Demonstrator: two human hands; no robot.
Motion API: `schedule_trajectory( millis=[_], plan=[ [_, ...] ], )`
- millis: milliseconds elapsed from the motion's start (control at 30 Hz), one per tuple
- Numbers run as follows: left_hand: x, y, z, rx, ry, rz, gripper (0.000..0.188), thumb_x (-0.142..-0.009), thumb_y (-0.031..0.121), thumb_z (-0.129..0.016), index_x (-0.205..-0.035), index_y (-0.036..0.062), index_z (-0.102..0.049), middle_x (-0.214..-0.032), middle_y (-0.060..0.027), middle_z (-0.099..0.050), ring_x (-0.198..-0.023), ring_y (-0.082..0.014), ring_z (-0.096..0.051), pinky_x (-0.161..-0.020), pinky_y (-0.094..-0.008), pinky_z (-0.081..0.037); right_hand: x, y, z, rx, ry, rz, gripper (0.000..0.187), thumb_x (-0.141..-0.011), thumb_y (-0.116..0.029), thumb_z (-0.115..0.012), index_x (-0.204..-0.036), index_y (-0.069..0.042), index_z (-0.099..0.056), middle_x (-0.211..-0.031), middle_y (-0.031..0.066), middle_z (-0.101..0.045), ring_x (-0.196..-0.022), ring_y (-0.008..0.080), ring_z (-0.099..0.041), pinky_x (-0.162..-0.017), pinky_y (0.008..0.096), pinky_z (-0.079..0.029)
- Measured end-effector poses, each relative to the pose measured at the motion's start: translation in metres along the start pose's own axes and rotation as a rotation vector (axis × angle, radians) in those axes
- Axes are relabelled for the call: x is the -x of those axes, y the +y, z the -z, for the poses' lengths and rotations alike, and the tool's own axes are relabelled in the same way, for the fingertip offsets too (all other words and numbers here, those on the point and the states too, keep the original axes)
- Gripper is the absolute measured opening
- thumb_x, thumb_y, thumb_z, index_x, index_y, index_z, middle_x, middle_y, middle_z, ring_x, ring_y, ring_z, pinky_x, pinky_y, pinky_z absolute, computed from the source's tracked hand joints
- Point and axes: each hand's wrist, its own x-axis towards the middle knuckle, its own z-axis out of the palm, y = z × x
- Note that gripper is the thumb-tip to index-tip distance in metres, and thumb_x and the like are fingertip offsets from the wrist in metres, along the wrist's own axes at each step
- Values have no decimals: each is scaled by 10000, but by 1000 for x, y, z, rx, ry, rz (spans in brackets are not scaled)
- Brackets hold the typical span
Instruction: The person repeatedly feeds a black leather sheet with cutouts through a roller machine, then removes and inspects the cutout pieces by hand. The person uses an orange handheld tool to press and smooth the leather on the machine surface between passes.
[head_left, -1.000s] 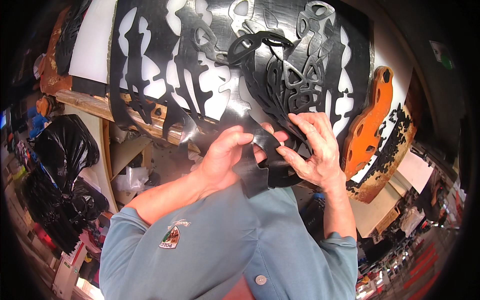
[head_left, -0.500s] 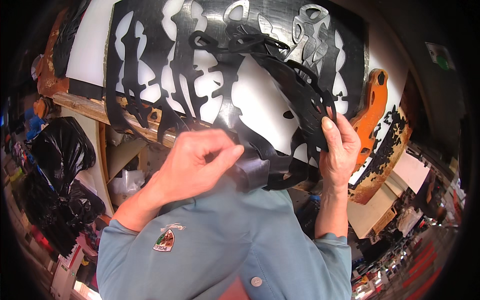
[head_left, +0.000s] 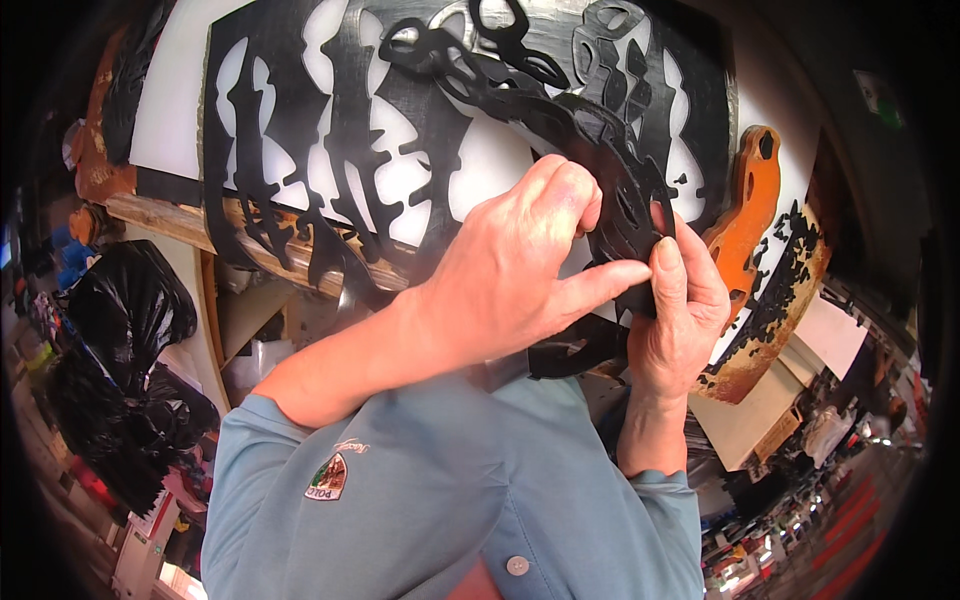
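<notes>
Both hands have risen since the earlier frame, and the left hand (head_left: 510, 270) has crossed over to meet the right hand (head_left: 685, 300) at about three o'clock of centre, where half a second ago it hung lower with its fingers curled apart from the other; the black cut-out strip (head_left: 560, 120) now arcs from eleven o'clock down to the fingers instead of drooping wide across the middle. Left hand: thumb and forefinger closed in a pinch on the lower end of the strip, remaining fingers folded; right hand: fingers wrapped round the same end from behind, thumb upright and pressed against the strip, touching the left forefinger tip; a further black piece (head_left: 580, 350) hangs below the two hands at five o'clock, how it is held cannot be told. Behind, at twelve o'clock: a large black sheet (head_left: 330, 150) with shapes cut out of it, lying on a white board (head_left: 170, 110); at two to three o'clock, an orange cut piece (head_left: 745, 215) beside a brown, ragged-edged scrap (head_left: 770, 320); at eight o'clock, a black plastic bag (head_left: 125, 330); along the lower edge, the person's blue shirt (head_left: 430, 500).
</notes>
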Motion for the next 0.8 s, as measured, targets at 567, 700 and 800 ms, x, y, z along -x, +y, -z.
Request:
schedule_trajectory(
  millis=[567,700,800],
  plan=[
    [6,-31,23,371,153,531,207,-1158,155,-461,-1060,17,-580,-801,-39,-615,-679,-102,-576,-631,-270,-495,-18,17,4,-260,148,24,299,-1096,-72,-634,-1367,47,-677,-1266,143,-759,-1058,150,-747,-948,284,-624],
    [17,-10,12,74,-70,79,89,-1073,26,-511,-1102,-5,-589,-872,-132,-702,-729,-236,-701,-679,-330,-561,-9,17,-14,-43,185,65,285,-1085,-72,-664,-1342,44,-701,-1226,95,-762,-1024,113,-719,-936,254,-590],
    [13,-3,1,-12,-33,-6,193,-1005,118,-702,-1078,-9,-576,-834,-126,-672,-725,-275,-694,-642,-380,-563,-4,12,-24,20,160,122,282,-1079,-63,-676,-1336,49,-706,-1191,72,-760,-1006,93,-695,-918,235,-563]
  ],
)
